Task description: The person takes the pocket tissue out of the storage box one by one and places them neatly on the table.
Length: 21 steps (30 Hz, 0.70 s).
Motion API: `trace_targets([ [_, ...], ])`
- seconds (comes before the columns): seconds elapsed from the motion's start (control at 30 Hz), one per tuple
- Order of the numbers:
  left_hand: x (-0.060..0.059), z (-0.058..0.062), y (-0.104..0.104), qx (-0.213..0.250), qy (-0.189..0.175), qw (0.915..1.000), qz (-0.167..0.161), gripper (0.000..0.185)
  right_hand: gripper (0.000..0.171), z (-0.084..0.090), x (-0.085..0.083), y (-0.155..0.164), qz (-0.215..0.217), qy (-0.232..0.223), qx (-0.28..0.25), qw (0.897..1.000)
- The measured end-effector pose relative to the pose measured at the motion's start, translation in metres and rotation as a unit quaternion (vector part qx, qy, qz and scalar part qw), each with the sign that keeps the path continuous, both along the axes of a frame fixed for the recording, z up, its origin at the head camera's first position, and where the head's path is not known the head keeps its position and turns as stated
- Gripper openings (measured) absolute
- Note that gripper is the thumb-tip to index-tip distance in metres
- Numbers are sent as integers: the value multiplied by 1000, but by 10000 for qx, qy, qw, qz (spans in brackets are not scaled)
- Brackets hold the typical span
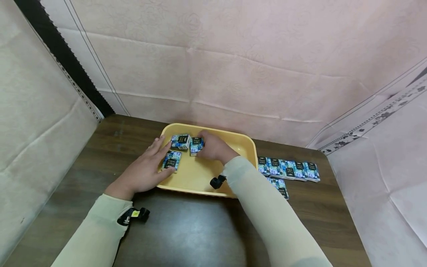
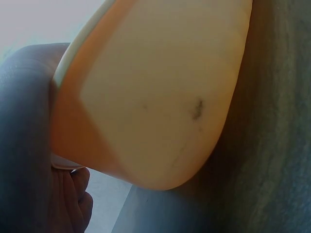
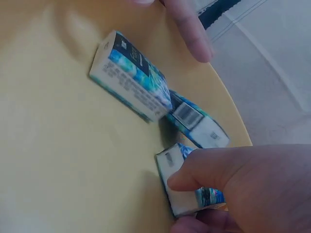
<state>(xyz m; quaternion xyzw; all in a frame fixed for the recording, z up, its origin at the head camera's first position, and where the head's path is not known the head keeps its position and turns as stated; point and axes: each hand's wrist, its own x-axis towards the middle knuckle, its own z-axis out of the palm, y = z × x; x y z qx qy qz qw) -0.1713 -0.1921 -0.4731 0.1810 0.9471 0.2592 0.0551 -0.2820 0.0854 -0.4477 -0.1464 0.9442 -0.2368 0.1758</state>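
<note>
inside tray [image 1: 191,180]: our r hand [image 1: 215,147] pinches box [image 1: 196,145], prob positioning it
l side: our l hand [image 1: 144,169], fingers wide
next: prob loosen r grip

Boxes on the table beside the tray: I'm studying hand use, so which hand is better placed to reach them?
Probably the right hand: it's nearer the table boxes, though it pinches another box; the left hand is at the tray's opposite end.
</note>
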Motion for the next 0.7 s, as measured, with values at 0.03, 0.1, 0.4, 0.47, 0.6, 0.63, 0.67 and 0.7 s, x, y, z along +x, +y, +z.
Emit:
trace_targets([
  [0.03,0,-1,0,9,14,10000,5,95,81,2,0,3,39,26,58,10000],
  [0.1,-1,-2,0,2,28,10000,10,95,81,6,1,11,102,51,100,9999],
  [0.4,-1,-2,0,22,38,10000,16,95,76,38,17,51,331,97,90,9994],
  [0.47,0,-1,0,8,0,10000,20,95,77,47,24,64,351,104,40,9993],
  [0.6,1,1,1,33,-24,10000,7,96,79,60,40,95,298,70,-139,9994],
  [0.63,2,1,1,38,-16,10000,6,96,79,63,45,104,263,35,-219,9994],
  [0.67,2,1,1,40,1,10000,-1,95,79,66,49,113,227,14,-275,9994],
  [0.7,2,1,1,43,12,10000,-1,95,79,68,52,121,180,1,-308,9994],
])
